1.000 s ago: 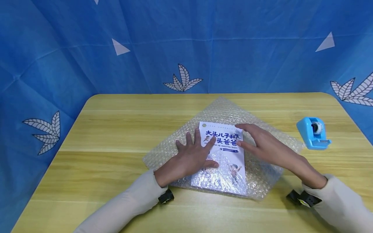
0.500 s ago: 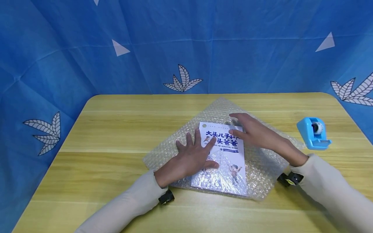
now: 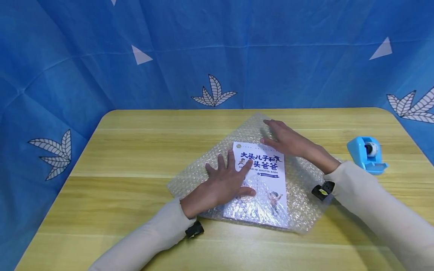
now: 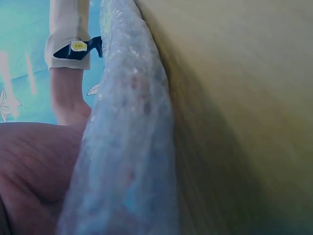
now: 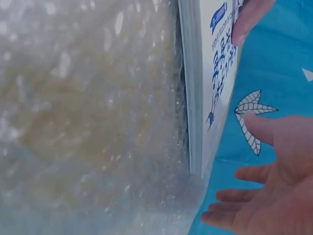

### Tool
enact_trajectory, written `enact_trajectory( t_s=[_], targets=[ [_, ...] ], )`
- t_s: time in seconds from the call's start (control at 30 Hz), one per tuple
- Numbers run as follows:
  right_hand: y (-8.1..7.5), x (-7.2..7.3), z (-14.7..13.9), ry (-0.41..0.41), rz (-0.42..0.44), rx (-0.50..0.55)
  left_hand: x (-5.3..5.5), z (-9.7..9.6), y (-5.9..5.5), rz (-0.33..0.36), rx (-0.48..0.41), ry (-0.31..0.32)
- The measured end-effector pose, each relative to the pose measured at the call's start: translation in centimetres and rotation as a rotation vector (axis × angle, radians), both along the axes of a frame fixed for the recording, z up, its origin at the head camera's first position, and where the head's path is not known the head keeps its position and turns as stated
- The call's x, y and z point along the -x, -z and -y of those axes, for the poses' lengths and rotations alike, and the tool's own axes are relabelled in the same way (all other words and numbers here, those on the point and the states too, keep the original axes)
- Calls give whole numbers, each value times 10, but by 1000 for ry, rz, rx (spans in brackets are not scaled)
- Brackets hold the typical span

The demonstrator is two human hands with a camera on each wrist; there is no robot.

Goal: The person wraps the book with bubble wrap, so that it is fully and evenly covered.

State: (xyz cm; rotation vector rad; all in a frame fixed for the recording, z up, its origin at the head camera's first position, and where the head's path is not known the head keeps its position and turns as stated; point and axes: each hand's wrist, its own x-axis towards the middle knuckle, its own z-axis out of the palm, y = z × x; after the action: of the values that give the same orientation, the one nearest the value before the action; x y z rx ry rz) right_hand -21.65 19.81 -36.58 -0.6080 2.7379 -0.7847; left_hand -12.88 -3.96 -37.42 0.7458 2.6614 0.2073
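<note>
A white book (image 3: pixel 268 180) with a blue title lies on a sheet of bubble wrap (image 3: pixel 303 199), set at an angle to it. Clear wrap folds over the book's lower part. My left hand (image 3: pixel 225 182), fingers spread, rests on the wrap and the book's left side. Above the book's top edge my right hand (image 3: pixel 288 139) reaches over the sheet's far corner with fingers extended. In the right wrist view that hand (image 5: pixel 279 181) holds nothing, and the book's page edges (image 5: pixel 193 98) show. The left wrist view shows the wrap's thick near edge (image 4: pixel 127 132) close up.
A blue tape dispenser (image 3: pixel 367 156) with a roll in it stands on the right of the wooden table (image 3: pixel 129 150). Behind the table's far edge hangs a blue cloth (image 3: pixel 288 64) with leaf prints. Black wrist cameras sit on both cuffs.
My right hand has moved up and slightly left, from the book's right edge to the far part of the bubble wrap. The left hand stays in place on the book.
</note>
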Motion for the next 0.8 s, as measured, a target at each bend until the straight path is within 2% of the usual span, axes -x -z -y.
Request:
enact_trajectory(
  t_s=[0.37, 0.6, 0.8],
  targets=[
    [8, 15, -1, 67, 59, -49, 0, 0, 0, 13, -1, -10],
    [10, 16, -3, 86, 80, -59, 0, 0, 2, 3, -6, -6],
    [10, 15, -3, 102, 65, -38, 0, 0, 1, -8, 3, 3]
  ],
)
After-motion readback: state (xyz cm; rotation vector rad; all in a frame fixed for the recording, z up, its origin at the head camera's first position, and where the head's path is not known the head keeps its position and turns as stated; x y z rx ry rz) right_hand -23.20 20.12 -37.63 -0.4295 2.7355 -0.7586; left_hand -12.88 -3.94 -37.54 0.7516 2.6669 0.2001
